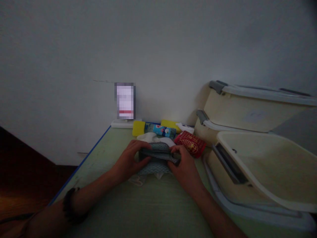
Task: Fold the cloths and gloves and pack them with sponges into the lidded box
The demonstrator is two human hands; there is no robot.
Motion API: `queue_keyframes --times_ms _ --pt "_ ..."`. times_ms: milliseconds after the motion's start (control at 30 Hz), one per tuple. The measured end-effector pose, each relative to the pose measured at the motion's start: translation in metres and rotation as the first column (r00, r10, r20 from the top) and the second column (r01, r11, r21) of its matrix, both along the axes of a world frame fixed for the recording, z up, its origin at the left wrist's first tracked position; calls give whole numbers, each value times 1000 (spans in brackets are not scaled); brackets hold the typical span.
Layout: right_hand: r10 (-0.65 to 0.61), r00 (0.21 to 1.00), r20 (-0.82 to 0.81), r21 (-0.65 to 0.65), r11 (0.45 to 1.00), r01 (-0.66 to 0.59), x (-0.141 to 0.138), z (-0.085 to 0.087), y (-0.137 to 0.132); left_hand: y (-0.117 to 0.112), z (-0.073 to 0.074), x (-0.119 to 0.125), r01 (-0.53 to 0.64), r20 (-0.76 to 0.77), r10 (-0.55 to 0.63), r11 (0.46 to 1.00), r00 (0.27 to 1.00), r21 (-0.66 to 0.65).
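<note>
My left hand (130, 158) and my right hand (184, 167) both grip a folded grey-blue patterned cloth (158, 152) over the pale green table (158, 205). Each hand holds one end, fingers curled over the top fold. Under the cloth lies a light blue checked cloth (152, 169) with white fabric showing at its edges. A dark bead bracelet sits on my left wrist.
Behind the cloths lie a white cloth (151, 136), a blue bottle with a yellow cap (156, 129), a yellow object (170, 124) and a red patterned pouch (190, 142). Cream plastic bins (260, 109) are stacked at right; an open one (269, 165) lies tilted nearest. A wall stands close behind.
</note>
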State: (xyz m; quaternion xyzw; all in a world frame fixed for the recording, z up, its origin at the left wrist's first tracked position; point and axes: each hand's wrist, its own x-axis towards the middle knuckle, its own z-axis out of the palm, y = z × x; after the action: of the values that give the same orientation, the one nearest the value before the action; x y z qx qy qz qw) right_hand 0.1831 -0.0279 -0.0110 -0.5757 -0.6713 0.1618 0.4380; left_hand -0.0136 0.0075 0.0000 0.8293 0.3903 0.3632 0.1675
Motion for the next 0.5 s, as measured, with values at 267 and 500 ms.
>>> queue_keyframes --times_ms 267,500 --pt "11 995 101 35 999 -14 -2 5 -2 1 2 2 60 0 -60 998 998 27" --pt "22 989 148 56 998 -31 -1 8 -3 0 3 2 31 39 -32 999 999 35"
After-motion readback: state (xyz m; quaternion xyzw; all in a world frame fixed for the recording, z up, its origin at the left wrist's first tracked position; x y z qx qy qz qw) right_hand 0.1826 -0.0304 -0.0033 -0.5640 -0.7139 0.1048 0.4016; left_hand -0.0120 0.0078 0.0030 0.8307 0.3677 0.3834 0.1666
